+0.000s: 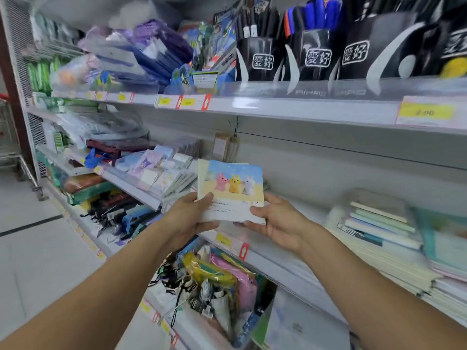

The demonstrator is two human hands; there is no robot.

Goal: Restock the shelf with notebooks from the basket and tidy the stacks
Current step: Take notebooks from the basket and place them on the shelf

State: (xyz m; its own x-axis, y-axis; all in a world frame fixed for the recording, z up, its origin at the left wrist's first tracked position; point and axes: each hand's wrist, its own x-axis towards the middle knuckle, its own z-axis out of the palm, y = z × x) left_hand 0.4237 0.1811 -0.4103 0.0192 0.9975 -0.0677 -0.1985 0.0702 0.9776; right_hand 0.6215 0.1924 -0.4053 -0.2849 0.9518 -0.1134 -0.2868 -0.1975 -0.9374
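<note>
Two bare forearms reach in from the lower edge toward the shelving. The left hand (188,210) and the right hand (274,218) grasp a small stack of notebooks (232,190) between them: the left thumb lies over the lower left corner of the top cover with the fingers curled beneath, and the right thumb presses the lower right edge with the fingers under the stack.

The top notebook has a glossy cover, sky blue above and sandy yellow below, showing three small rabbit figures in pink, yellow and white, with lines of print on a pale band at the bottom. At least one more notebook edge peeks out behind it on the left; the exact count cannot be told.

The stack is held tilted, just above the front lip of the middle shelf (278,258), over a bare stretch of it. To the right of the right hand, piles of pastel notebooks (379,231) lie flat on that shelf. Left of the left hand lie rows of wrapped notepads (161,168). Above the hands, on the upper shelf, black display boxes (310,56) hold upright pens with black and blue caps. Below the hands, packaged pouches (222,281) crowd the lower shelf.
</note>
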